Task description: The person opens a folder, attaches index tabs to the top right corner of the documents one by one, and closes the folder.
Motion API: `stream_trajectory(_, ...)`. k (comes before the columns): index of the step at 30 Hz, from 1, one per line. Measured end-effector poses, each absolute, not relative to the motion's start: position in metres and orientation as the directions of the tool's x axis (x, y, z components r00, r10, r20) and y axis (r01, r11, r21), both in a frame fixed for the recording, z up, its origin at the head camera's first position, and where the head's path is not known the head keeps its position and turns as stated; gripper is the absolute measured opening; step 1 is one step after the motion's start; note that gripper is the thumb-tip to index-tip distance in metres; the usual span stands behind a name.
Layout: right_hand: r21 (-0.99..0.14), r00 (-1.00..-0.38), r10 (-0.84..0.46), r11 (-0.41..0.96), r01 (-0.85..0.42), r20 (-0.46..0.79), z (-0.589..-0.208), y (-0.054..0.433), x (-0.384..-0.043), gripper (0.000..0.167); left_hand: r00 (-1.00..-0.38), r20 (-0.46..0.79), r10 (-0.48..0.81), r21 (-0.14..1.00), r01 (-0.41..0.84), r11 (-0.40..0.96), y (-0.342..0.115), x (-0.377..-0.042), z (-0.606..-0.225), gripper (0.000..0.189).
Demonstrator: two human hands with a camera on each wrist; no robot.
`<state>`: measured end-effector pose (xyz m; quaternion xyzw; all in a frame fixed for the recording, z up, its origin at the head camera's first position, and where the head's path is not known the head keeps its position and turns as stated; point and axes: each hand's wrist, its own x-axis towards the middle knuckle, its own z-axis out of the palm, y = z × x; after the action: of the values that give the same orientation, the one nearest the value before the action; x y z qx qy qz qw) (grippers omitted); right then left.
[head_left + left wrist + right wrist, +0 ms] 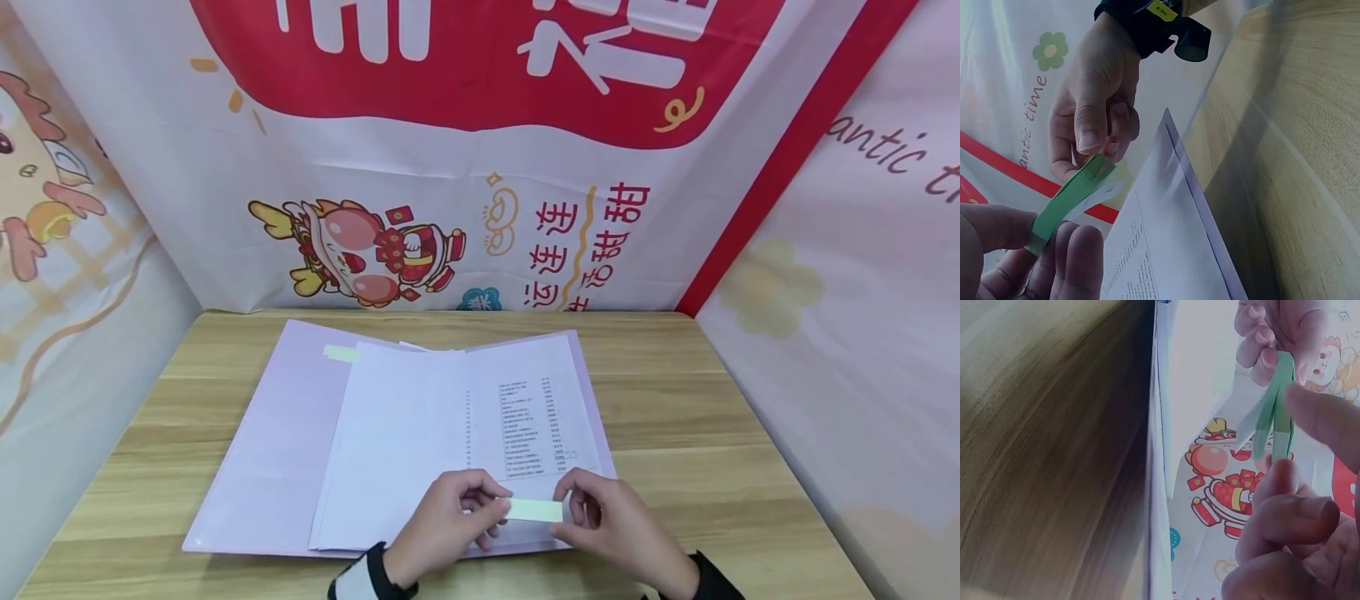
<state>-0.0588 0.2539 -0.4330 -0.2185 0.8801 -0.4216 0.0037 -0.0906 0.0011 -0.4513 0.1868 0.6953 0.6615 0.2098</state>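
Over the lower right page, my left hand [452,518] pinches one end of a narrow pad of pale green sticky notes [534,510] between thumb and fingers. In the left wrist view, the pad's far end fans into separate strips, with a white printed piece [1094,201] beside them. My right hand [609,518] is at that far end, its thumb and forefinger spread apart with the tips right at the strips and the other fingers curled. Beneath both hands lies an open lilac folder [258,467] with white pages [401,442]; the right page bears a printed table [528,433].
A pale green tab [341,354] sticks out at the left page's upper edge. The folder lies on a wood-grain table [705,433]. A printed cloth [420,150] hangs behind the table, with further cloth at both sides.
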Motion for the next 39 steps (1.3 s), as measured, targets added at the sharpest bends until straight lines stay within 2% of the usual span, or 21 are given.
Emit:
stream_trajectory(7, -0.744, -0.917, -0.361, 0.562, -0.361, 0.173, -0.4317, 0.2529, -0.0574, 0.021, -0.845, -0.045, 0.533, 0.998, -0.021, 0.052, 0.001, -0.09, -0.4478, 0.011)
stream_trajectory(26, -0.745, -0.931, -0.315, 0.573, -0.342, 0.185, -0.4288, 0.2494, -0.0559, 0.016, -0.857, -0.033, 0.514, 0.998, -0.004, 0.056, 0.001, -0.0893, -0.448, 0.008)
stream_trajectory(39, -0.746, -0.939, -0.284, 0.579, -0.329, 0.194, -0.4279, 0.2478, -0.056, 0.019, -0.857, -0.018, 0.515, 0.998, 0.017, 0.063, 0.003, -0.089, -0.449, 0.008)
